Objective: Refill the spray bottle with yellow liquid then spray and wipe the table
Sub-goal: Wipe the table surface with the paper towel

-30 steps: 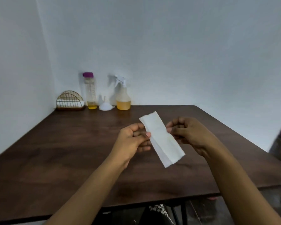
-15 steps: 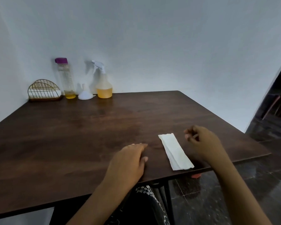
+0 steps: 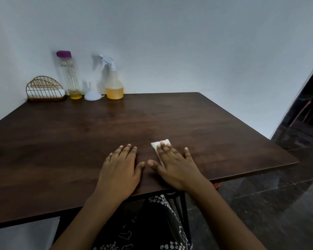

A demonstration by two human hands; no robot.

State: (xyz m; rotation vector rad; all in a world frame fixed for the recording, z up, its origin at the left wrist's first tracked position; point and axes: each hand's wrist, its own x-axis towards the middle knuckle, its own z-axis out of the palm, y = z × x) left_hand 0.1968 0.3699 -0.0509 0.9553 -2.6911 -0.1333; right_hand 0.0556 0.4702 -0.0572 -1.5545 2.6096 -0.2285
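Observation:
A dark wooden table [image 3: 79,141] fills the view. My right hand [image 3: 175,163] lies flat, fingers spread, on a folded white tissue [image 3: 156,146] near the front edge; only the tissue's far end shows. Beside it, my left hand [image 3: 120,170] rests flat on the bare wood with nothing under it. At the back left stands the spray bottle [image 3: 113,82] with yellow liquid in its lower part, a white funnel [image 3: 92,94] upside down next to it, and a tall clear bottle [image 3: 70,74] with a purple cap and a little yellow liquid.
A gold wire holder [image 3: 44,89] with white tissues sits in the back left corner against the wall. The table's right edge borders a dark tiled floor [image 3: 269,204] and a doorway [image 3: 311,105]. My patterned clothing shows below the front edge.
A second ago both hands held the tissue in the air. It was laid on the table, and now my right hand covers it flat while my left hand rests beside it.

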